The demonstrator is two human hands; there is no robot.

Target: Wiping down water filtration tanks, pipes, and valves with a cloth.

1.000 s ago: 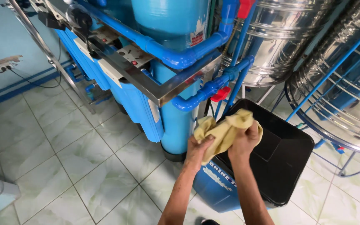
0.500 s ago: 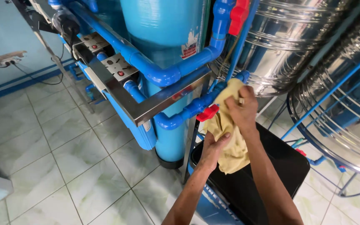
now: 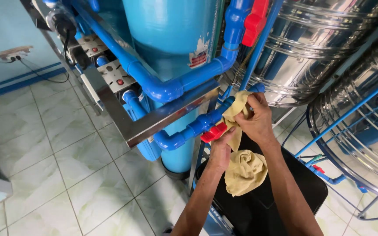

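hands, left (image 3: 221, 150) and right (image 3: 255, 120), pinch crumpled yellow cloth (image 3: 243, 170) against glossy blue pipe (image 3: 195, 126).

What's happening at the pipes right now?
A person is working a yellow cloth against the blue pipe low on a water filter rig. The right hand presses the cloth's upper part onto the pipe; the left hand grips the cloth just below, beside a red valve handle. The rest of the cloth hangs over a black bin. A steel tank stands behind.
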